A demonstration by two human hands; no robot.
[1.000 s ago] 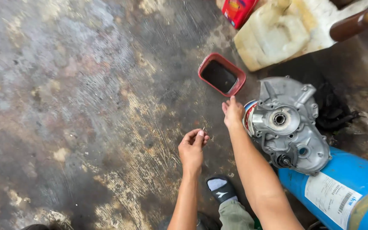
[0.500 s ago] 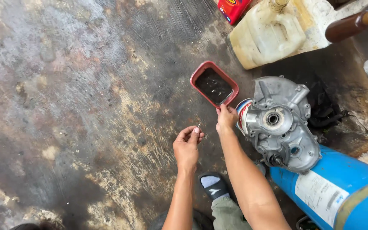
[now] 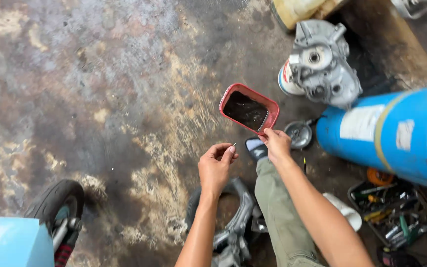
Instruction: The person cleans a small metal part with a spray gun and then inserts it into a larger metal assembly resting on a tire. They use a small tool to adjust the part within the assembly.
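**Red tray held at its rim, small pin pinched beside it**

A red rectangular tray (image 3: 247, 110) with dark liquid inside is seen at the centre of the frame, raised slightly over the stained concrete floor (image 3: 90, 99). Its lower right rim is gripped by the fingertips of the right hand (image 3: 275, 143), which is closed on that edge. Just to the lower left of the tray, the left hand (image 3: 215, 165) is held with fingers curled, and a small thin pin (image 3: 234, 145) is pinched between thumb and forefinger; what kind of part it is cannot be told.

At the upper right, a grey metal engine casing (image 3: 322, 64) is set against a blue cylinder (image 3: 396, 133). A small round metal part (image 3: 298, 133) lies on the floor between the tray and the cylinder. At the lower right, a black tool tray (image 3: 394, 212) filled with hand tools is seen. At the lower left, 1 black tyre (image 3: 55, 200) is visible beside a light blue body panel (image 3: 11, 242).
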